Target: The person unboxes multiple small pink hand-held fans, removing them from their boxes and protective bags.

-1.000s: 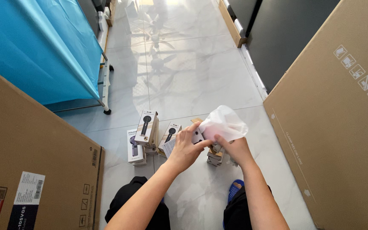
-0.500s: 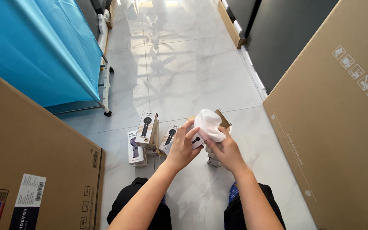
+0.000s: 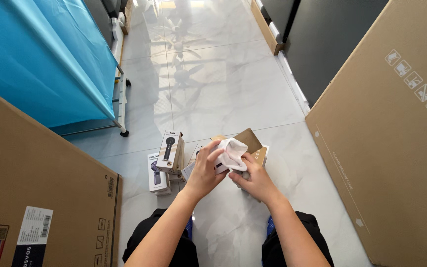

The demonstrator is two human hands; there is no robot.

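Head view, looking down past both knees onto a glossy tiled floor [image 3: 213,89].

Left hand [image 3: 204,170]: raised over the floor, fingers [image 3: 214,154] curled and clenched on the left side of a crumpled white plastic bag [image 3: 231,152].

Right hand [image 3: 255,179]: just right of and nearer than the left one, fingers [image 3: 238,174] pinching the bag's lower edge from beneath. Bag held between both hands, off the floor, bunched into a small wad, directly above a cluster of small boxes.

Open brown carton [image 3: 253,143] just behind the bag, one flap tilted up, partly hidden by hands and bag. Contents of the carton not discernible.

Left of the hands: white product box with a dark handheld device pictured [image 3: 169,151], standing upright on the floor. Second similar box [image 3: 156,174] just left and nearer, touching or nearly touching the first; cannot tell which.

Large cardboard panel [image 3: 35,198] leaning at near left, labels at its lower corner. Another big cardboard sheet [image 3: 391,148] slanting along the right side, handling symbols near its top.

Blue fabric cover [image 3: 40,54] over a wheeled metal rack at far left. Dark wall panel [image 3: 322,44] at far right.
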